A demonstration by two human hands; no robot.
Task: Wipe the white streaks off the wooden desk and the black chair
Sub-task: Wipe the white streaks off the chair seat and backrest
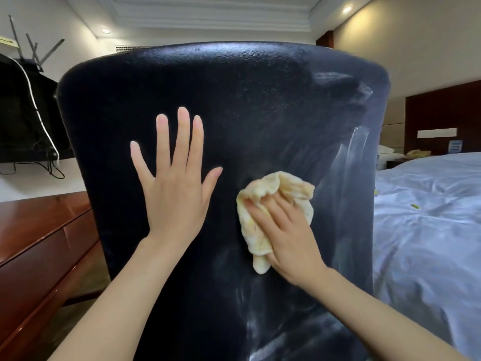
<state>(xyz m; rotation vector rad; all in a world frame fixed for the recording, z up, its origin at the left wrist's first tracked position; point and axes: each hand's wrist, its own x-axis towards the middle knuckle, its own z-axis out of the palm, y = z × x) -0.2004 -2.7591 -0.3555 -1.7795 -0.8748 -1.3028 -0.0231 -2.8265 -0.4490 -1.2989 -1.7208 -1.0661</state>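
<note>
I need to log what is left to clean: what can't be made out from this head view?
All in the head view.
Seat and front of the black chair: hidden behind its own backrest.
Top of the wooden desk: mostly cut off by the left edge and blocked by the chair.
Chair surface under the left hand and yellow cloth: covered by them.
Whether the right hand grips or only presses the cloth: fingers motion-blurred.
</note>
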